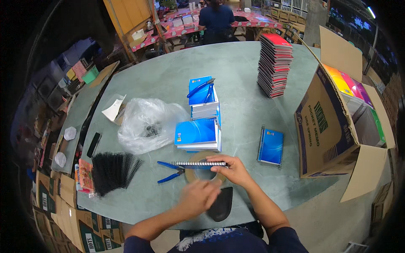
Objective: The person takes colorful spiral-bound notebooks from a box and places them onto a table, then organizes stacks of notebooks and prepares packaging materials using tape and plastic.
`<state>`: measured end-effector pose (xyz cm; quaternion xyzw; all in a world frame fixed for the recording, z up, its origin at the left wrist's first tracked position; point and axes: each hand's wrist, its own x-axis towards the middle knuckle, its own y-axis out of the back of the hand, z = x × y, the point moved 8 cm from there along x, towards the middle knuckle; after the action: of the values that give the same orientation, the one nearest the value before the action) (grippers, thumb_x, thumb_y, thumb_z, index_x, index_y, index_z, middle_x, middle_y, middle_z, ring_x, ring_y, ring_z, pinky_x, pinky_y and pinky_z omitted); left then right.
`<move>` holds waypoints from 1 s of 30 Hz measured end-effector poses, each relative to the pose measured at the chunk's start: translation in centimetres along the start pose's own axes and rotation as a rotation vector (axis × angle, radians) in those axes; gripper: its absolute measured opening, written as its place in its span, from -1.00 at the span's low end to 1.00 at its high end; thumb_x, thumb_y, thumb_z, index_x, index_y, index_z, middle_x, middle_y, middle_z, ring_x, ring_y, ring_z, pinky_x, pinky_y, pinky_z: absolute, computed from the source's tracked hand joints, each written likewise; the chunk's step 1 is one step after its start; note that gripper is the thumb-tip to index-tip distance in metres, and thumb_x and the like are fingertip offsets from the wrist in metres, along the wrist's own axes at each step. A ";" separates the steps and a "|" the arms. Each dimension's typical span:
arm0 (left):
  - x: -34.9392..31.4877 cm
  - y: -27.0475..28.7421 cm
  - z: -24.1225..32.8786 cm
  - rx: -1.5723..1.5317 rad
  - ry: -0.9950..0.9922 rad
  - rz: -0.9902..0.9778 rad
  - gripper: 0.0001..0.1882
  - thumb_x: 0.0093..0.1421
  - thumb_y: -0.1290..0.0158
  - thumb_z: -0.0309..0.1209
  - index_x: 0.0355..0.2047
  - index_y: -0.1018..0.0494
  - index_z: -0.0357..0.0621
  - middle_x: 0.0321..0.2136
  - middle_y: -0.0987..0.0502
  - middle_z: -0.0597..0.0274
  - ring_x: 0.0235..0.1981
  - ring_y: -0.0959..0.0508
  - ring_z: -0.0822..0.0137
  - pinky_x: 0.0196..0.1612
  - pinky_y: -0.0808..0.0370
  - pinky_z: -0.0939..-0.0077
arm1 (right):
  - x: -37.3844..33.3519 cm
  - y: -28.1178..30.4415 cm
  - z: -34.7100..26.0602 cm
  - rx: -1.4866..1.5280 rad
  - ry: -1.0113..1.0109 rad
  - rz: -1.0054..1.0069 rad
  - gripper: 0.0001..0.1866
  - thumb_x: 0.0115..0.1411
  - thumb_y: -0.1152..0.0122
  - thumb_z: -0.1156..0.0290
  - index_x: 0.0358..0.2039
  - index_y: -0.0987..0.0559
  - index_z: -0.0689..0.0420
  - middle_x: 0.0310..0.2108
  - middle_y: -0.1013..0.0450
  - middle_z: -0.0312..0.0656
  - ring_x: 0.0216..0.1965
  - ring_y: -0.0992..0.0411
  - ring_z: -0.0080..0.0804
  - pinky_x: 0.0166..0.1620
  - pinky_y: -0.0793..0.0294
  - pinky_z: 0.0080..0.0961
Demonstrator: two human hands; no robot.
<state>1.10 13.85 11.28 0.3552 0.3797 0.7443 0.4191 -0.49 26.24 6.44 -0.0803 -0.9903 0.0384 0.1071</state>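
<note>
My right hand [234, 170] pinches the right end of a small spiral notebook [195, 165], held edge-on so its row of wire loops faces up. Below it, my left hand [199, 195] is smeared by motion, so its fingers and anything in them cannot be made out. Beneath the notebook lies a roll of brown tape [192, 175], partly covered. Blue-handled pliers [171, 173] rest at the roll's left side. Close to my body is a dark, rounded flat piece [221, 205]. One blue spiral notebook [271, 146] lies alone to the right.
Stacked blue notebooks [195, 131] stand mid-table, with second blue-handled pliers [202, 89] on top. Black spiral coils [114, 170] lie left, near a clear plastic bag [147, 126]. A tall red notebook stack [275, 65] and an opened carton [325, 126] stand right. Another person [216, 21] is beyond.
</note>
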 end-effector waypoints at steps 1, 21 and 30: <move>1.7 0.8 0.2 -0.013 -0.003 0.006 -0.64 0.08 -0.10 -0.30 -0.10 -0.44 -0.10 -0.34 -0.42 0.07 -0.33 -0.45 0.15 -0.30 -0.41 0.34 | 0.0 0.4 -0.4 -0.040 0.058 0.010 -0.75 0.12 -0.15 0.52 -0.16 -0.54 0.26 -0.18 -0.50 -0.24 -0.13 -0.39 -0.57 -0.04 -0.37 -0.58; 7.2 1.8 -0.2 -0.188 -0.248 0.045 -0.78 -0.03 -0.06 -0.54 -0.30 -0.45 -0.27 -0.36 -0.48 0.04 -0.28 -0.46 0.04 -0.18 -0.40 0.28 | -2.0 1.9 2.6 -0.131 -0.107 0.062 -0.81 0.15 -0.06 0.53 -0.23 -0.53 0.30 -0.45 -0.49 -0.31 -0.39 -0.32 -0.70 -0.32 -0.37 -0.62; 7.3 2.7 -0.2 -0.133 -0.210 0.125 -0.76 -0.10 -0.14 -0.50 -0.35 -0.45 -0.22 -0.43 -0.47 0.05 -0.32 -0.45 0.05 -0.27 -0.40 0.27 | -2.7 2.3 0.8 -0.334 -0.029 0.144 -0.78 0.13 -0.07 0.51 -0.18 -0.51 0.24 -0.51 -0.47 -0.16 -0.44 -0.37 -0.64 -0.33 -0.37 -0.61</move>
<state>-2.94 19.38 15.04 0.4256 0.2606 0.7512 0.4320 2.28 28.01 4.91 -0.1672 -0.9760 -0.1181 0.0747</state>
